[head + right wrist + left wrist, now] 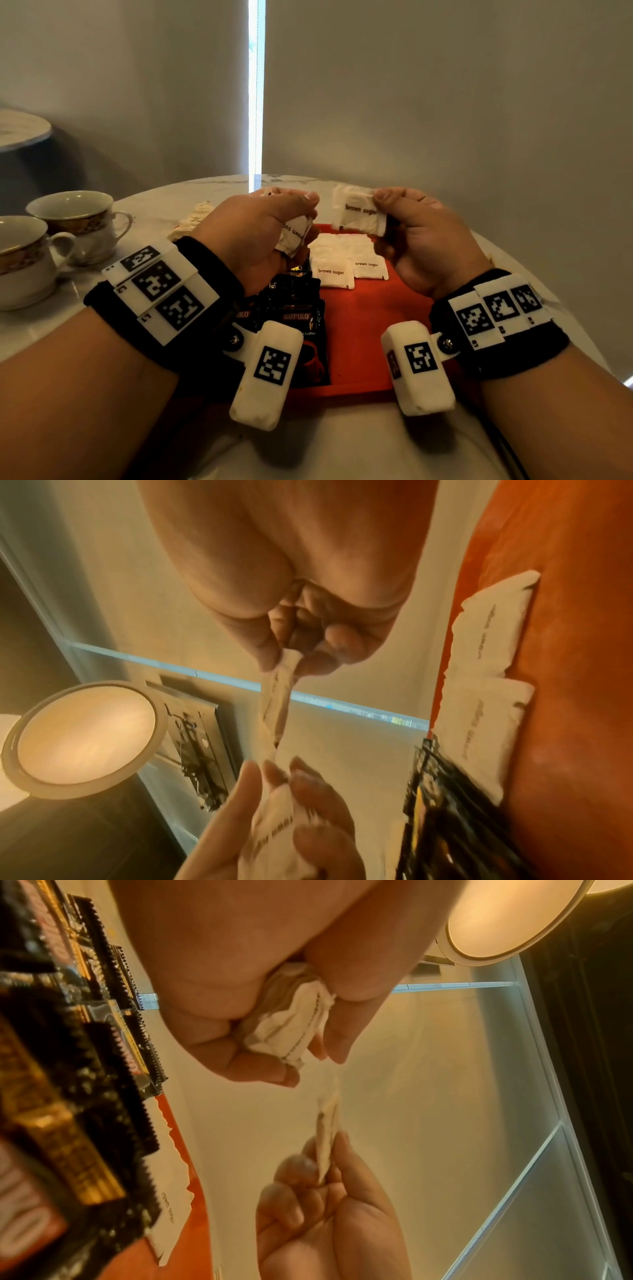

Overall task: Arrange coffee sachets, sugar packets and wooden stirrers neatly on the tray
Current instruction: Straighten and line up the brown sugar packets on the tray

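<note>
Sugar packets (294, 236) bunched in left grip (260, 233); right grip (421, 236) pinches one packet (359, 214) above tray (370, 329)

The right hand (308, 610) pinches one brown sugar packet (279, 693) by its end, so it hangs edge-on to the camera. Just below, the left hand (274, 826) has its grip around a few more packets (274, 823). Off to the right, an orange tray (582, 669) holds two sugar packets (486, 674) lying flat, with dark coffee sachets (445, 818) beside them.
</note>
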`<state>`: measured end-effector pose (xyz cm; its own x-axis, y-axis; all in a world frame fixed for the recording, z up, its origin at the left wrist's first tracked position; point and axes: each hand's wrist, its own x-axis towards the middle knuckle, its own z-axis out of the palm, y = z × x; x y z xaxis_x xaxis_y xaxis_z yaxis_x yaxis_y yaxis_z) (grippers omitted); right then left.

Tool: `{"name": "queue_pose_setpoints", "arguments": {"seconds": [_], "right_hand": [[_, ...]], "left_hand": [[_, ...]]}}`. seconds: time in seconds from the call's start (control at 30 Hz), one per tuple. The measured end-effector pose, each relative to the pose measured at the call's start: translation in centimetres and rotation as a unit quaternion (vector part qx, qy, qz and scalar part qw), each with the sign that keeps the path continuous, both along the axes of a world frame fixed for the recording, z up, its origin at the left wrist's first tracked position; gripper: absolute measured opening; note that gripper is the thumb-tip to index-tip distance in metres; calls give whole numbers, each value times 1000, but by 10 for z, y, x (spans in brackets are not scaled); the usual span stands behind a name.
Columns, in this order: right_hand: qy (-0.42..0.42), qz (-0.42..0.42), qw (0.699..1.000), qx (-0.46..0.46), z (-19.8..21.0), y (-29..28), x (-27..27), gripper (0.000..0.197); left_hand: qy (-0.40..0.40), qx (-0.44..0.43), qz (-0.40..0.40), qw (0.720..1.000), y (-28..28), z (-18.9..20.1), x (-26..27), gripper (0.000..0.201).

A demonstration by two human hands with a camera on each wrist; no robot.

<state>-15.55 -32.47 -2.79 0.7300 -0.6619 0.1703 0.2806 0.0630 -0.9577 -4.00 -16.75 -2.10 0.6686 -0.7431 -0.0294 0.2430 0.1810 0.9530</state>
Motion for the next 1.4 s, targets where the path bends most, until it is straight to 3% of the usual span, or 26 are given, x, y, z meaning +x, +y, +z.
{"name": "queue_pose_setpoints", "arguments": {"seconds": [0.13,0.37,0.5,0.93,1.2,1.4], "right_hand": [[49,-65,996,24,-1,-35,-7,5],[257,-52,962,75,-30,-63,-11,14],[310,-15,948,66,-31,-63,-12,18],[352,-29,936,6,-31,-57,-10,16],[363,-76,928,-47,-33,-58,-8,13],[341,-90,935,-35,-35,-58,-7,10]], "left_hand": [[4,0,3,1000,1,1,3,8],[9,-4,7,1000,0,1,2,5],[13,-7,6,1000,0,2,2,5],[34,-9,4,999,0,3,1,7],[60,11,-12,998,1,4,1,22],[87,21,-17,996,2,5,0,14]]}}
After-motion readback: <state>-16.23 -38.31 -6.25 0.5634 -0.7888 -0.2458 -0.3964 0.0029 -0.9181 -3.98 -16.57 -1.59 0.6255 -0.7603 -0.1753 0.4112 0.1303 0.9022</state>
